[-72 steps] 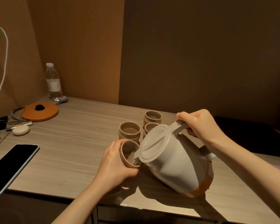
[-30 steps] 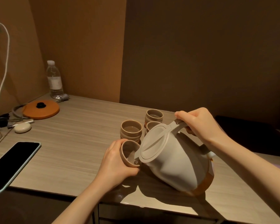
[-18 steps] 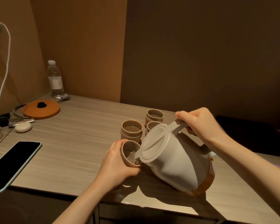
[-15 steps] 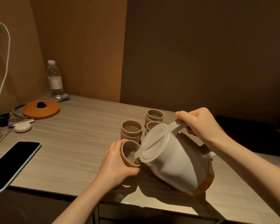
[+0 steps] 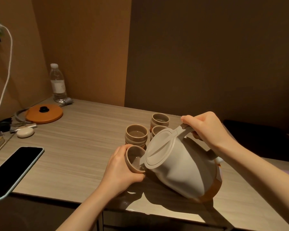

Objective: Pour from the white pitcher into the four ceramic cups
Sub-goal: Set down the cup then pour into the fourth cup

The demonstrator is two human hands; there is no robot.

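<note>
- The white pitcher [image 5: 180, 167] sits at about 5 o'clock on the wooden table [image 5: 70, 147], tipped hard toward 9 o'clock, with its orange-banded base lifted at the right. That lean puts the spout right at the mouth of the held cup [image 5: 134, 159].
- The right hand [image 5: 205, 129] is curled around the pitcher's handle up top, which probably gives the leverage to control the tilt.
- The left hand [image 5: 122, 167] wraps around that cup, fingers closed on its side, tilting it to meet the spout. Likely that's to catch the stream without dribbles; a bit of liquid shows inside.
- The other three ceramic cups are clustered just behind at 12 o'clock: the front-left cup [image 5: 136, 135], the back cup [image 5: 159, 120], and one half hidden by the pitcher lid [image 5: 157, 130]. The two in clear view look like they have liquid in them.
- As for writing: the water bottle [image 5: 58, 84] at 10 o'clock has a label, but it's too small to read. No brand is visible on the pitcher or the phone [image 5: 12, 169].
</note>
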